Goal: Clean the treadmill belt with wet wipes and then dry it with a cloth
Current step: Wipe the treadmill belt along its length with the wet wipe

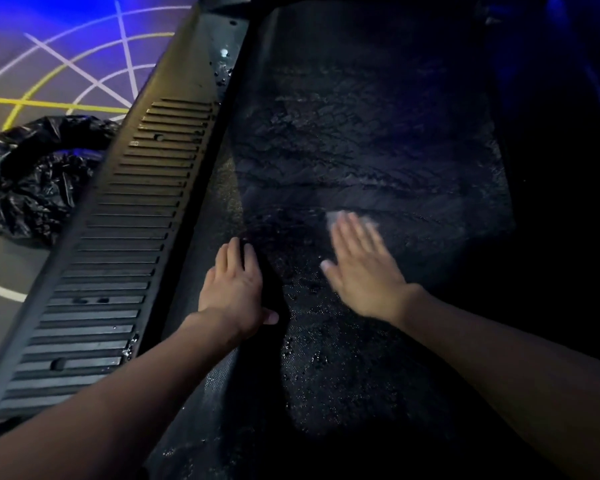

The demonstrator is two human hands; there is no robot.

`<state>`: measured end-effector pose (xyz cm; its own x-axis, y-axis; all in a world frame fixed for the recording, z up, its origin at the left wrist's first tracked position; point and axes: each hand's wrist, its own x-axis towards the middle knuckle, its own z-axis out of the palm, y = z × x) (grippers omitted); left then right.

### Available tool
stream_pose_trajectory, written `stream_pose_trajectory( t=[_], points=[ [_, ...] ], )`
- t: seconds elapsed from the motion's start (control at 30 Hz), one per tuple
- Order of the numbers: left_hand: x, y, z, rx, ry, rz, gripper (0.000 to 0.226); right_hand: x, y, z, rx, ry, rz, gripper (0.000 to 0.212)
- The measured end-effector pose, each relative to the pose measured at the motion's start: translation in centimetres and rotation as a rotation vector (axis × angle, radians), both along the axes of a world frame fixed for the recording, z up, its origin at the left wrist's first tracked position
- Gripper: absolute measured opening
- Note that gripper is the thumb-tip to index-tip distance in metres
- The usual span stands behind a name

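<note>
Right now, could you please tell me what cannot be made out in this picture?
Head view:
1. Wet wipe: mostly covered by the right hand, both motion-blurred.
2. Treadmill belt: right side lost in darkness.
3. Black bag: its inside is hidden by crumpled folds, its right part by the side rail.

1. The wide, dark, wet-streaked treadmill belt (pixel 378 133) stretches bare ahead of both hands to its far end.
2. A long black ribbed plastic side rail (pixel 118 237) runs just beside the belt's left edge and bounds movement that way.
3. The left hand (pixel 234 285) rests near that edge. The right hand (pixel 364 268) lies flat on a pale wipe (pixel 336 216) mid-belt. A strip of bare belt separates them.
4. A crumpled black plastic bag (pixel 32 188) sits on the grey line-marked floor (pixel 0 258) beyond the rail, partly hidden by it.
5. The belt's right border is too dark to judge.
</note>
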<state>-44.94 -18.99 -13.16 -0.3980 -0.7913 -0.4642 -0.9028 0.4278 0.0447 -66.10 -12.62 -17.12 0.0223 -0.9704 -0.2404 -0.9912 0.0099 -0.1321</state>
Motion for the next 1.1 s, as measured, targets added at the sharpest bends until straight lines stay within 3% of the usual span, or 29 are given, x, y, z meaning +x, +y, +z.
stream_pose_trajectory(
  t=[0.1, 0.23, 0.37, 0.5, 0.63, 0.77, 0.9, 0.93, 1.03, 1.1],
  points=[
    [0.2, 0.5, 0.4, -0.058, 0.001, 0.036, 0.123, 0.5, 0.4, 0.1, 0.014, -0.026, 0.251, 0.067],
    [0.9, 0.2, 0.3, -0.017, 0.064, 0.057, 0.125, 0.6, -0.8, 0.0, -0.024, 0.033, -0.054, 0.071],
    [1.3, 0.1, 0.4, 0.008, 0.108, 0.039, 0.129, 2.5, -0.1, 0.0, -0.014, -0.006, 0.290, 0.068],
    [1.9, -0.3, 0.1, 0.103, 0.079, -0.022, 0.135, 2.7, -1.9, -0.1, -0.045, 0.026, -0.016, 0.076],
    [2.1, -0.3, 0.3, 0.129, 0.057, -0.034, 0.137, 5.0, -1.3, -0.6, -0.035, -0.008, 0.303, 0.075],
    [2.3, -0.2, 0.4, 0.097, 0.051, -0.017, 0.136, 4.2, -3.0, -0.2, -0.042, 0.027, -0.030, 0.070],
    [2.7, 0.2, 1.0, -0.042, -0.010, 0.050, 0.137, 6.2, -1.5, -0.6, -0.071, -0.015, 0.333, 0.071],
    [3.0, 0.4, 1.1, -0.062, 0.002, 0.061, 0.136, 5.5, -1.9, -0.4, -0.066, -0.005, 0.343, 0.072],
    [3.7, 0.6, 0.7, -0.031, 0.038, 0.050, 0.135, 5.1, -3.4, 0.0, -0.072, 0.009, 0.054, 0.075],
    [4.2, 0.6, 0.4, 0.062, 0.039, 0.017, 0.138, 6.9, -3.1, -0.1, -0.075, -0.019, 0.139, 0.072]
  ],
)
